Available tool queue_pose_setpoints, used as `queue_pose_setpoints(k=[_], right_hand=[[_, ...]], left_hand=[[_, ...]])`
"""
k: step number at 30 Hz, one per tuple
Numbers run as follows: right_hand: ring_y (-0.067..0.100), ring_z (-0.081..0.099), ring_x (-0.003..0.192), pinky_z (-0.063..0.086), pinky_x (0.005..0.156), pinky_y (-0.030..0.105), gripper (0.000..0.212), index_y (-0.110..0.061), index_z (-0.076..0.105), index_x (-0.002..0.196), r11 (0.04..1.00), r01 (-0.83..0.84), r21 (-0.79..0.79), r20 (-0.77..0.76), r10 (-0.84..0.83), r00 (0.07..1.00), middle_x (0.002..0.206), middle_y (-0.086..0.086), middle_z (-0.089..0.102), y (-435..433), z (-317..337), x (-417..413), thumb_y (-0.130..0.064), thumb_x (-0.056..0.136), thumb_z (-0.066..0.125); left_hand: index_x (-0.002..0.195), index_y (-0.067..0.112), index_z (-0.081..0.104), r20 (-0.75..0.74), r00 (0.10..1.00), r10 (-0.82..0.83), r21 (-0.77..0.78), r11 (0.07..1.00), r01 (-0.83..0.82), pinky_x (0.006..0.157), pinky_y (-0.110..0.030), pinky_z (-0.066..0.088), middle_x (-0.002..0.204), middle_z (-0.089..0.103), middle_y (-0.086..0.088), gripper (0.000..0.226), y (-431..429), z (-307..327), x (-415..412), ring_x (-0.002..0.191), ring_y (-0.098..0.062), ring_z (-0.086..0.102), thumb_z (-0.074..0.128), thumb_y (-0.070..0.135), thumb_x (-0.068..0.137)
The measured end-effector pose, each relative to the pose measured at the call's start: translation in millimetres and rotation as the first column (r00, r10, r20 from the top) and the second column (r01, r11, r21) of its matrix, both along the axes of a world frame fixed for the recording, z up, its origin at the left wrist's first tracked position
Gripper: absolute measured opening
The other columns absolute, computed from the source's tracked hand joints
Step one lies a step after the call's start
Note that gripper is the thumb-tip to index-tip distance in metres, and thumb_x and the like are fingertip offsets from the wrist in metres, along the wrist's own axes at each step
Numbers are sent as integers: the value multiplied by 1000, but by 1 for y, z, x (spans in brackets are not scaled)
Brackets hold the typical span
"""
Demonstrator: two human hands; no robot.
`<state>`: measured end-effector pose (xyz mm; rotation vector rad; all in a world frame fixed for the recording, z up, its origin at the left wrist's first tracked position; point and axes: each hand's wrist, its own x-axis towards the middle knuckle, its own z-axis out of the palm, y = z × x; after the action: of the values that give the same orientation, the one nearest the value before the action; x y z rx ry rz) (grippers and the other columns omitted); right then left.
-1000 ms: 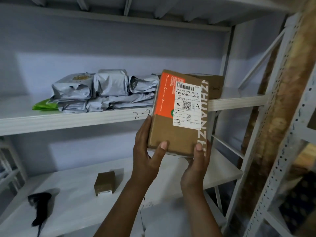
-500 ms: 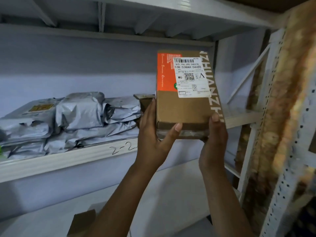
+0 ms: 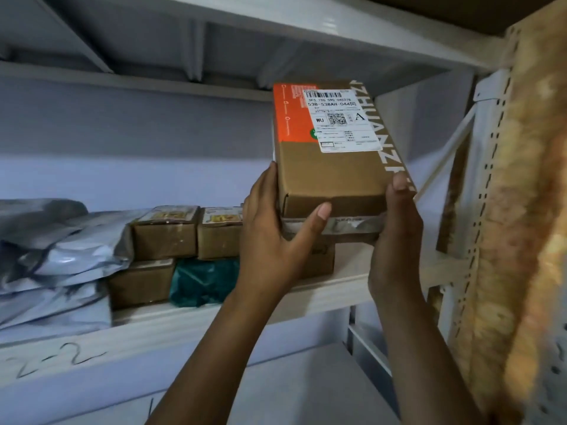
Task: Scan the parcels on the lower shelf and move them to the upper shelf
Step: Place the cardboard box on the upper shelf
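Note:
A brown cardboard parcel (image 3: 331, 176) with an orange panel and a white shipping label is held up over the right part of the upper shelf (image 3: 214, 320). My left hand (image 3: 273, 240) grips its near left corner, thumb across the front edge. My right hand (image 3: 395, 237) holds its near right corner, fingers under the box. The parcel's far end is tilted upward and its near end is above another brown box (image 3: 322, 259) lying on the shelf.
On the upper shelf lie grey poly mailers (image 3: 58, 265), three small brown boxes (image 3: 165, 234) and a teal bag (image 3: 202, 280). The shelf front is marked "2-2". A perforated upright post (image 3: 487, 210) stands on the right. The lower shelf (image 3: 291, 391) shows below.
Both hands have lifted the parcel from below the upper shelf's edge to above it. The view has tilted upward, so the lower shelf with the scanner has dropped out of sight.

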<state>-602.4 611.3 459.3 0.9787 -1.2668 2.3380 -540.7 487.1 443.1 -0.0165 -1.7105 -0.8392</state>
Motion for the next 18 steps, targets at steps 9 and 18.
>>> queue_pose_setpoints(k=[9, 18], right_hand=[[3, 68, 109, 54, 98, 37, 45, -38, 67, 115, 999, 35, -26, 54, -33, 998, 114, -14, 73, 8, 7, -74, -67, 87, 48], [6, 69, 110, 55, 99, 41, 32, -39, 66, 114, 994, -38, -105, 131, 52, 990, 115, -12, 74, 7, 2, -120, -55, 96, 45]], left_hand=[[157, 28, 31, 32, 991, 128, -43, 991, -127, 109, -48, 47, 150, 47, 7, 90, 18, 13, -68, 139, -12, 45, 58, 71, 82], [158, 29, 29, 111, 967, 228, -124, 969, -214, 111, -48, 46, 153, 44, 8, 91, 26, 19, -108, 140, -10, 40, 61, 72, 84]])
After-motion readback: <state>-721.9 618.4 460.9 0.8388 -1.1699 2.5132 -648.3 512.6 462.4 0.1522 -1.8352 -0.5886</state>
